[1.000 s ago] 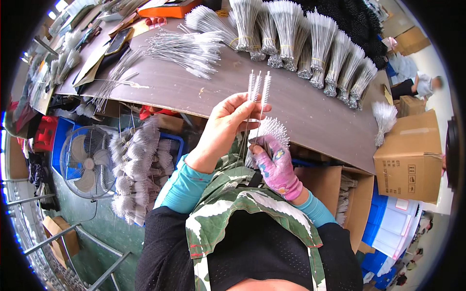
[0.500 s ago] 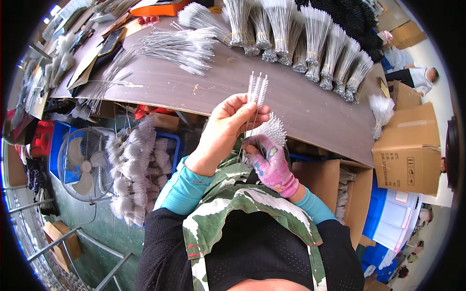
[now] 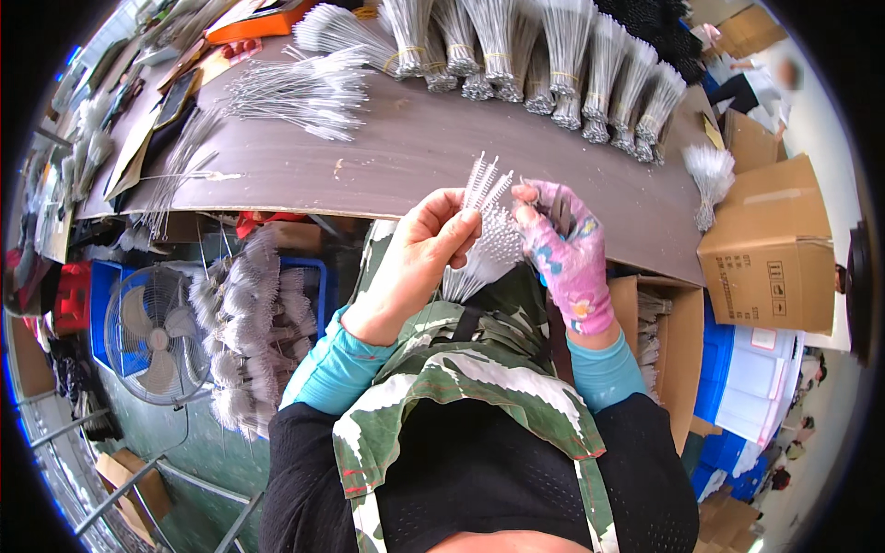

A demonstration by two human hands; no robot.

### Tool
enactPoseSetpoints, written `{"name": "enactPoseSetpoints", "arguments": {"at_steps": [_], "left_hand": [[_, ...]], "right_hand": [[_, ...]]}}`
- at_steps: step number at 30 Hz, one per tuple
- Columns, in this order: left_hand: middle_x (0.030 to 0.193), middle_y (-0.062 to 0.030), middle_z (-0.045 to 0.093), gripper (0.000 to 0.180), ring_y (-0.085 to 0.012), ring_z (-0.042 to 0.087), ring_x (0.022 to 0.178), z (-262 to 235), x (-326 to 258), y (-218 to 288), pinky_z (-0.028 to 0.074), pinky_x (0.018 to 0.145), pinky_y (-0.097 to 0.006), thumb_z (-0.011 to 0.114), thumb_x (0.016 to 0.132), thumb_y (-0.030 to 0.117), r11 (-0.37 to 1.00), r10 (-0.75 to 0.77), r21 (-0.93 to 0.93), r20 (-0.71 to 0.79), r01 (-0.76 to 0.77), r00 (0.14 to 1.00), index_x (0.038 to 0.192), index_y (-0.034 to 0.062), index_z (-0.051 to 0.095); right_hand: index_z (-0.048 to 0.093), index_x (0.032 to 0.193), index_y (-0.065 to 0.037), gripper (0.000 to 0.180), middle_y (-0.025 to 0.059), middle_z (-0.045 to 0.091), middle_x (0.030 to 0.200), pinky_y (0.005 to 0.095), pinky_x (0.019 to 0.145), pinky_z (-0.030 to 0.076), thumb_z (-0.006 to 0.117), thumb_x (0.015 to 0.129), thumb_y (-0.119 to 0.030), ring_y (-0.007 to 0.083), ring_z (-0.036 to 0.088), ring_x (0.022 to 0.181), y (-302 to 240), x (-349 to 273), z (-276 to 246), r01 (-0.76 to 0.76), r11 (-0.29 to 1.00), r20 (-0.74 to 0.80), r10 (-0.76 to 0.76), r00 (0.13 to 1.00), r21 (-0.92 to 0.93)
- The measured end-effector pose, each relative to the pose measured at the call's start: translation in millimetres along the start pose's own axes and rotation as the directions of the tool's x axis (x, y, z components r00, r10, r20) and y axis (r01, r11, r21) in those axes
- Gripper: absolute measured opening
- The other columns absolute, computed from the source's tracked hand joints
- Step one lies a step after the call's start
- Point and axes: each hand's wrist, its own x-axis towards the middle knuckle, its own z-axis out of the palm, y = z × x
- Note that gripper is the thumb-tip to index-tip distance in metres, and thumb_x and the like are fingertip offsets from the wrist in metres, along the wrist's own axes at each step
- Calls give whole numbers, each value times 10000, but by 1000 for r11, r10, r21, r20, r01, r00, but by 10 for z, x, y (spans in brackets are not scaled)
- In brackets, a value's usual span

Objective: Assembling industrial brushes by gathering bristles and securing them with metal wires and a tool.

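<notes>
A few thin white brushes (image 3: 484, 184) stand fanned upright just in front of the bench's near edge, with the bare left hand (image 3: 426, 238) clamped on them between thumb and fingers. Right behind them, a thick bundle of white brushes (image 3: 493, 247) rests over the lap, its tips pointing toward the bench (image 3: 396, 161). The right hand (image 3: 570, 258), in a pink flowered glove with bare fingertips, is raised just beside that bundle, its fingers curled; whether they close on anything I cannot tell. On the bench, loose brushes (image 3: 300, 92) lie in a heap toward the far left corner, near an orange tray (image 3: 258, 20). A row of tied brush bundles (image 3: 564, 55) stretches along the far edge to a black bristly pile (image 3: 650, 37) at the far right corner. Past the right edge, a white bundle (image 3: 708, 175) sits beside a closed carton (image 3: 770, 249). Below the near edge, to the left, a fan (image 3: 157, 341) stands next to stacked white bundles (image 3: 241, 323).
</notes>
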Motion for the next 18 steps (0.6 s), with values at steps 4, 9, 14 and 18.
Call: {"name": "enactPoseSetpoints", "arguments": {"at_steps": [4, 9, 14, 18], "left_hand": [[815, 39, 571, 199, -6, 440, 642, 10, -13, -107, 353, 547, -158, 570, 921, 176, 997, -33, 67, 4, 32, 999, 1075, 50, 552], [825, 37, 575, 217, -3, 437, 655, 32, -32, -118, 353, 550, -158, 577, 916, 165, 985, -23, 170, 5, 22, 1000, 1087, 36, 548], [826, 38, 569, 222, -11, 450, 687, 42, -39, -152, 364, 582, -157, 582, 913, 159, 975, 17, 223, 1, -17, 1000, 1087, 26, 550], [826, 33, 564, 208, -24, 467, 718, 77, -57, -106, 380, 624, -163, 583, 913, 158, 968, 8, 249, 1, -8, 1000, 1062, 15, 563]], "right_hand": [[608, 954, -16, 113, -25, 612, 838, 190, 685, 441, 636, 852, -56, 37, 535, 756, 56, 32, 3, 62, 996, -26, -64, 998, -59], [611, 920, -14, 83, -33, 603, 808, 190, 668, 441, 633, 853, -58, 29, 527, 729, 147, 37, -48, 38, 998, -68, -41, 997, -42], [610, 916, -14, 72, -29, 607, 817, 190, 661, 442, 623, 854, -46, 29, 529, 730, 155, 27, -63, 42, 999, -70, -44, 997, -21], [603, 912, -15, 61, -31, 599, 819, 185, 662, 438, 610, 854, -31, 27, 523, 738, 160, 10, -72, 50, 999, -60, -51, 997, -13]]}}
